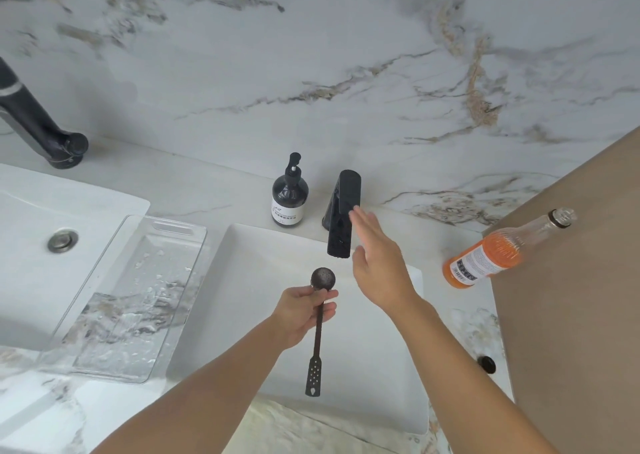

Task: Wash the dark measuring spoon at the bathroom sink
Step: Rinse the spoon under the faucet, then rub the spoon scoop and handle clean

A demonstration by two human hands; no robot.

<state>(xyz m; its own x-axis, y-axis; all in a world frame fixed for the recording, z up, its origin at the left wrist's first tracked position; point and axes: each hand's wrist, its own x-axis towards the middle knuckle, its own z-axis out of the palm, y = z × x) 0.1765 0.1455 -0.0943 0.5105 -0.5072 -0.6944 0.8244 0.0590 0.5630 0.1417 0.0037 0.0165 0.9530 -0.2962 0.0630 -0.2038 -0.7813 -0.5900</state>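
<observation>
Between the fingers (pixel 320 296) of your left hand (pixel 300 313) sits the dark measuring spoon (pixel 318 318), gripped high on its stem just under the round bowl, with the perforated handle end hanging down over the white sink (pixel 242 280). Your right hand (pixel 375 263) is spread loose, holding nothing, palm turned toward the black faucet (pixel 343 211) and just beside its spout; whether it touches the spout you cannot tell. Behind the basin, left of the faucet, a dark pump bottle (pixel 289 194) stands on the marble worktop (pixel 194 190). To your left a clear glass tray (pixel 138 298) lies between this sink and a second basin (pixel 34 211) with its own black tap (pixel 31 118). To your right, an orange-filled glass bottle (pixel 498 251) stands at the basin's far corner against a tan panel (pixel 571 298).
</observation>
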